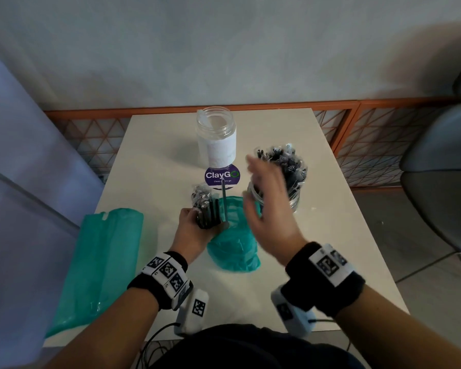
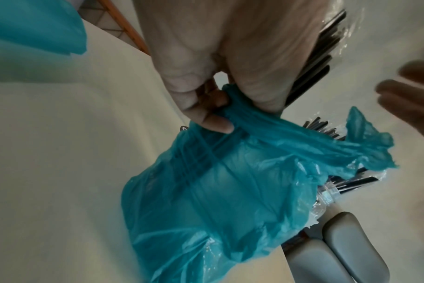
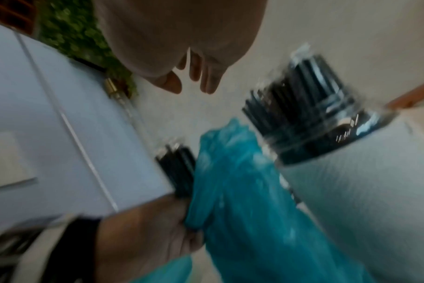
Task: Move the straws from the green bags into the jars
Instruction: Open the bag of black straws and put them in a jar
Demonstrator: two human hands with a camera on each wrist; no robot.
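Note:
My left hand (image 1: 197,227) grips a bundle of black wrapped straws (image 1: 205,209) together with the edge of a crumpled green bag (image 1: 233,249) at the table's middle. In the left wrist view the left hand's fingers (image 2: 215,122) pinch the green bag (image 2: 218,191), with the straws (image 2: 312,76) behind the palm. My right hand (image 1: 266,198) hovers open and blurred in front of a jar (image 1: 290,201) packed with black straws (image 1: 285,161). An empty clear jar (image 1: 216,137) with a white label stands at the back. In the right wrist view the fingers (image 3: 196,74) are spread, holding nothing.
A second green bag (image 1: 101,265) lies flat at the table's left edge. A round purple sticker (image 1: 222,175) is on the white table (image 1: 155,169). Grey chairs (image 1: 442,169) stand to the right, and an orange mesh fence (image 1: 357,134) runs behind the table.

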